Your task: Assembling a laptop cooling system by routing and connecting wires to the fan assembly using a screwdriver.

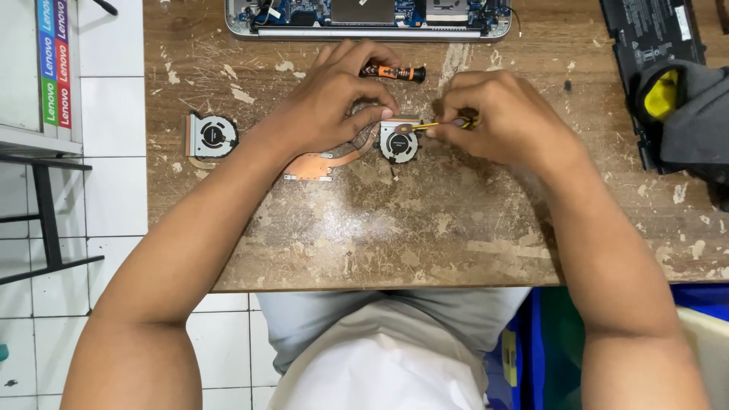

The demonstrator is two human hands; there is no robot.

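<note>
Cooling fan (399, 144) with copper heat pipe (323, 162) lies mid tabletop (425, 228), just below the open laptop chassis (368, 19). Left hand (330, 102) presses down on the fan's top edge, fingers curled and closed on it. Right hand (505, 121) pinches a thin yellow screwdriver (437, 125), tip at the fan's corner. Fan looks light, thin plastic and metal, fragile blades; the pipe likely bends easily. Best held by the housing rim, not the hub. Second fan (211, 137) sits apart at left; an orange-handled screwdriver (395, 73) lies behind the hands.

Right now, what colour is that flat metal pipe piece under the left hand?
Copper-orange: the heat pipe under the left hand shows best in the head view.
</note>
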